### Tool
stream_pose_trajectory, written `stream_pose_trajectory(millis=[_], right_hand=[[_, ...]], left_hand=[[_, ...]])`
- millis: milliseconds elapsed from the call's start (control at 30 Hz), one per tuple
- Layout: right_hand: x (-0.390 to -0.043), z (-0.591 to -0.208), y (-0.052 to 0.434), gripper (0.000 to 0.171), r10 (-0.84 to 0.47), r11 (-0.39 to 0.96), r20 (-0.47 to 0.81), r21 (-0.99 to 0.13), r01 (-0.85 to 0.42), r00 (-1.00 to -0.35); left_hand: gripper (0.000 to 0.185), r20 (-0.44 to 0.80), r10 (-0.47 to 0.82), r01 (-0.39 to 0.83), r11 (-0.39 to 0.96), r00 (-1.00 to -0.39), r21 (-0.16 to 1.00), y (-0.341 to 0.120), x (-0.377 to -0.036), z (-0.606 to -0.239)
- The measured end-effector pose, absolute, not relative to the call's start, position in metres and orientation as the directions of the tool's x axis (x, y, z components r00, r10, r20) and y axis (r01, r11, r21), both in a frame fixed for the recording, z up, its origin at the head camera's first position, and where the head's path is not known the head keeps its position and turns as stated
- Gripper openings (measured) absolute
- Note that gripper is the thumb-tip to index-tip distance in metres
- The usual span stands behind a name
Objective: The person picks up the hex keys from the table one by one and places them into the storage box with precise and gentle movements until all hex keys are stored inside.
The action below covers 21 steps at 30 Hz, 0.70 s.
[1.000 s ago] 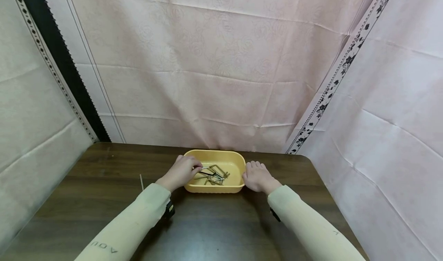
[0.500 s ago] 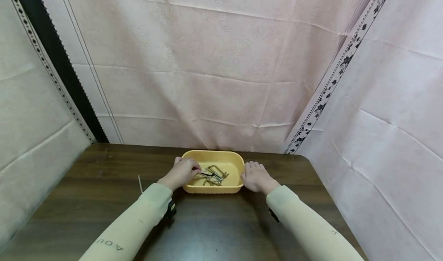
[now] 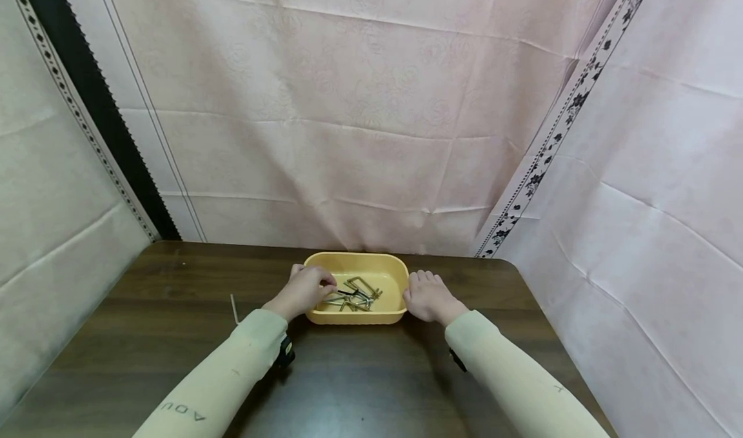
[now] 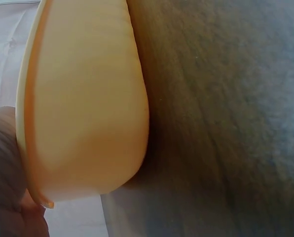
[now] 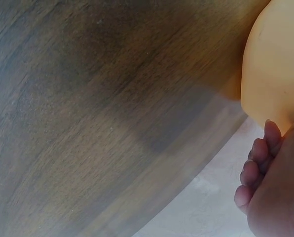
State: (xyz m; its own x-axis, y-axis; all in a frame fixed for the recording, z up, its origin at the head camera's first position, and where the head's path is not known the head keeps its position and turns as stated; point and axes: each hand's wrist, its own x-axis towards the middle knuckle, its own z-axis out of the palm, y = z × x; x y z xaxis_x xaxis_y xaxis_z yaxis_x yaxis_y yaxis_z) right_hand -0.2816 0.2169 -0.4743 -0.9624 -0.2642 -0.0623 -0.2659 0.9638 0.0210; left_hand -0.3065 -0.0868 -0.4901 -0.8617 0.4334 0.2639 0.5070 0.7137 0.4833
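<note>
A yellow plastic tray [image 3: 361,258] stands at the table's far middle, with several metal hex keys [image 3: 358,297] lying in it. My left hand [image 3: 304,291] reaches over the tray's left rim, its curled fingers pinching the end of a dark hex key [image 3: 344,291]. My right hand [image 3: 428,295] rests flat on the table against the tray's right wall, fingers straight. In the left wrist view the tray's outer wall [image 4: 83,98] fills the left side. The right wrist view shows my fingers [image 5: 255,168] beside the tray's corner [image 5: 275,64].
The dark wooden table [image 3: 360,373] has a thin pale rod [image 3: 234,308] lying left of my left arm. Pink cloth walls [image 3: 360,122] close in behind and on both sides. The table's right edge runs close to my right sleeve.
My left hand has drawn slightly leftward at the tray's rim, and the keys under its fingers have shifted a little. The right hand stays beside the tray.
</note>
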Motion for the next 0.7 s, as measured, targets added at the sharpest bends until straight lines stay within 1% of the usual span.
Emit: stream_pose_trajectory(millis=[133,300,433,600,700], right_hand=[[-0.283,-0.479,0.217,0.025,-0.264,0.963,-0.061,0.035,-0.267,-0.963],[-0.284,-0.481,0.219,0.028,-0.257,0.965,-0.049,0.032,-0.259,-0.965],[-0.283,-0.480,0.220,0.028,-0.252,0.967,-0.043,0.029,-0.253,-0.967],[-0.284,-0.481,0.221,0.026,-0.264,0.963,-0.050,0.037,-0.265,-0.963],[-0.285,-0.481,0.220,0.027,-0.270,0.962,-0.045,0.034,-0.271,-0.962]], left_hand=[[0.004,0.294,0.415,0.508,0.687,-0.861,0.519,-0.090,-0.301,-0.487],[0.017,0.367,0.420,0.558,0.640,-0.830,0.528,-0.102,-0.286,-0.473],[0.025,0.406,0.442,0.599,0.621,-0.800,0.505,-0.118,-0.271,-0.460],[0.040,0.409,0.470,0.621,0.641,-0.782,0.451,-0.148,-0.257,-0.458],[0.051,0.363,0.474,0.596,0.671,-0.802,0.441,-0.168,-0.248,-0.459]])
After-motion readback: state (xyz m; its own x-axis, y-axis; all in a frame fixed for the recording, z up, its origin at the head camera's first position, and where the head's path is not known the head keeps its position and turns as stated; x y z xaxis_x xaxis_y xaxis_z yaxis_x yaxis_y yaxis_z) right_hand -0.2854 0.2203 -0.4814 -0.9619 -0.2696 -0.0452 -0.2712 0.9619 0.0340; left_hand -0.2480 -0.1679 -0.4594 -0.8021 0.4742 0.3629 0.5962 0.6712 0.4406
